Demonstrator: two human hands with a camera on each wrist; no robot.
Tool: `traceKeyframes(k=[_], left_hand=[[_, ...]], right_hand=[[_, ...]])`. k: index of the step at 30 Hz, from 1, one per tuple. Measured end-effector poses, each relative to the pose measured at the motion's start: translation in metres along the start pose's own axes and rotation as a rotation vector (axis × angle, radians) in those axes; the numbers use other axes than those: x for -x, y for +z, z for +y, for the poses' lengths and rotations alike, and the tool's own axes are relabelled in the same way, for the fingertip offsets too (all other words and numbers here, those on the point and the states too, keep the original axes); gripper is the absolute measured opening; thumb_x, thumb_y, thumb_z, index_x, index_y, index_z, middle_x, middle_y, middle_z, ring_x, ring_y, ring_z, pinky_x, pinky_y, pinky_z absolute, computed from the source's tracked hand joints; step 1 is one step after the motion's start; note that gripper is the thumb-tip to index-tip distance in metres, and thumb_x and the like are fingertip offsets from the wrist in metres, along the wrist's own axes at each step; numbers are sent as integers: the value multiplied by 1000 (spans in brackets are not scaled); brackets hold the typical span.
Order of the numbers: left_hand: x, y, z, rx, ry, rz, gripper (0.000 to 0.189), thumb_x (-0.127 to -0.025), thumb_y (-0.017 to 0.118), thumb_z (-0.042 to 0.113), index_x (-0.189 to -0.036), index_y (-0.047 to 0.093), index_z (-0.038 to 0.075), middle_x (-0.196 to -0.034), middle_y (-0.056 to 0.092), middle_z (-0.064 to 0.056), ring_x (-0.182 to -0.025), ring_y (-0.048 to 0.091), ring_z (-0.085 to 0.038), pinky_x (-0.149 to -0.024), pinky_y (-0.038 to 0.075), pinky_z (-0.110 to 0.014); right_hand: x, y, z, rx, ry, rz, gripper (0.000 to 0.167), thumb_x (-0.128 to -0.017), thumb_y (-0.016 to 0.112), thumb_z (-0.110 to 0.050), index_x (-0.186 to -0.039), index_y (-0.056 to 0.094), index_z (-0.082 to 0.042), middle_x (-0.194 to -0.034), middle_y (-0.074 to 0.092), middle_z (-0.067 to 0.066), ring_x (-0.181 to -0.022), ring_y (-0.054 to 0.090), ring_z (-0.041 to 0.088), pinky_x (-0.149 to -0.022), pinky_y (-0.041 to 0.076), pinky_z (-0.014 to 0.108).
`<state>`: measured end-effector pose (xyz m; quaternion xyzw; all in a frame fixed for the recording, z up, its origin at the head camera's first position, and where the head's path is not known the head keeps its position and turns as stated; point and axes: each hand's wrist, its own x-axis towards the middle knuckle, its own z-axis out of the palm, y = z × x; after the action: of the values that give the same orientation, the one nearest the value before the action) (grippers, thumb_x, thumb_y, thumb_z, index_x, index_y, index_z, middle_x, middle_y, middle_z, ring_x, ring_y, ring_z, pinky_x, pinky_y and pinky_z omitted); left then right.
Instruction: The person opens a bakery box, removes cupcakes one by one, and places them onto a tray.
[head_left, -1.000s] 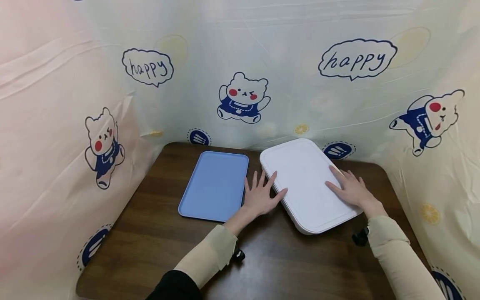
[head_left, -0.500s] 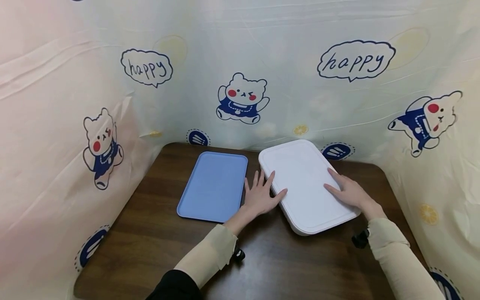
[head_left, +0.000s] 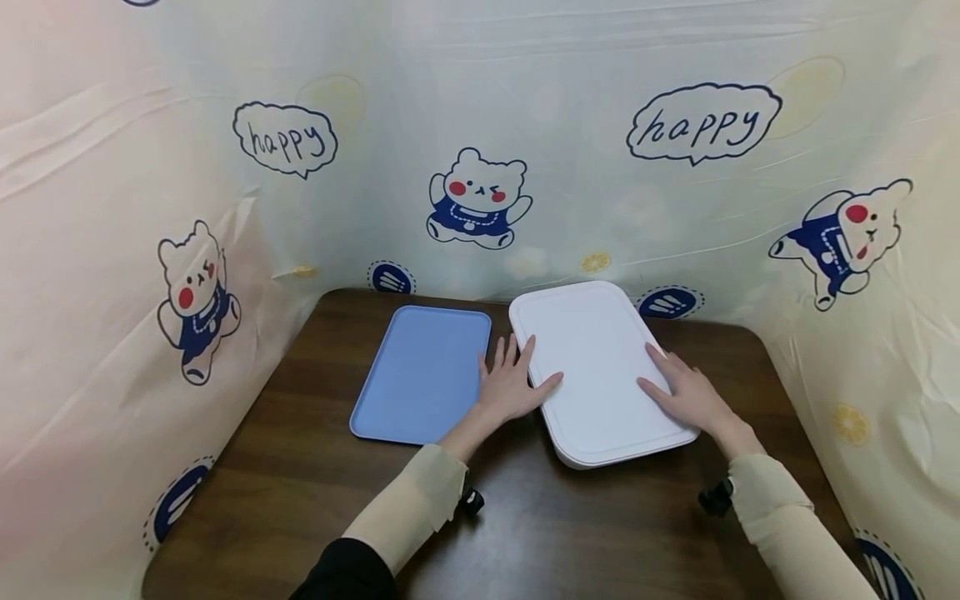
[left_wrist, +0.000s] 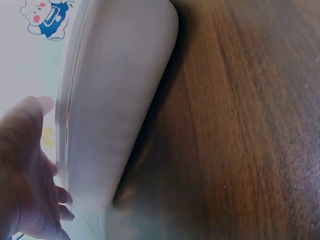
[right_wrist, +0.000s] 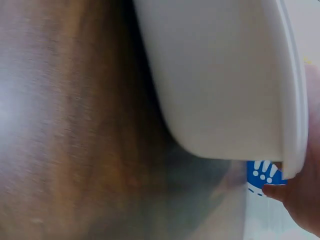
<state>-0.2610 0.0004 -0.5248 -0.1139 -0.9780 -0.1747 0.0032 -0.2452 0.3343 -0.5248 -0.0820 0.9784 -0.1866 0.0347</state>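
Head | white box turned, near end leftward | fingers touching it

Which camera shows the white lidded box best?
The head view: most of the white lidded box shows, with nearly its whole upper face. Each wrist view catches only a side wall and lid edge.

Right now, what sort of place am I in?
Probably a small, sheeted-off tabletop workspace. A cartoon-printed sheet hangs behind and along both sides of a wooden table, which holds a blue tray and a white lidded box.
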Motion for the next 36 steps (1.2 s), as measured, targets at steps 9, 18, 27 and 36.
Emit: traceKeyframes(k=[9,18,27,36], left_hand=[[0,-6,-5,-7,12,1,91,-78,31,83,-151,8,34,-160,3,-6,-147,-1,-29,-110,2,-67],[-1,-6,-8,-23,17,6,88,-79,33,81,-151,13,35,-160,7,-8,-147,-1,-30,-110,3,-66],[-3,-7,-12,-23,6,14,87,-81,35,79,-151,17,31,-159,4,-11,-147,0,-29,-111,4,-65],[-3,-9,-15,-37,-10,23,88,-83,34,76,-152,14,26,-159,-1,-11,-147,-1,-29,-114,6,-59]], right_hand=[[5,11,-7,-18,-26,80,76,-89,41,-65,-152,13,-31,-160,6,5,-146,6,33,-108,10,67],[10,17,-15,-39,-29,112,76,-90,43,-62,-151,17,-27,-158,12,14,-145,11,37,-109,9,66],[14,29,-33,-125,-16,198,73,-91,47,-57,-150,24,-22,-156,20,16,-139,25,42,-109,16,64],[19,43,-58,-101,23,288,73,-91,45,-58,-148,31,-15,-155,22,18,-144,16,37,-112,14,60]])
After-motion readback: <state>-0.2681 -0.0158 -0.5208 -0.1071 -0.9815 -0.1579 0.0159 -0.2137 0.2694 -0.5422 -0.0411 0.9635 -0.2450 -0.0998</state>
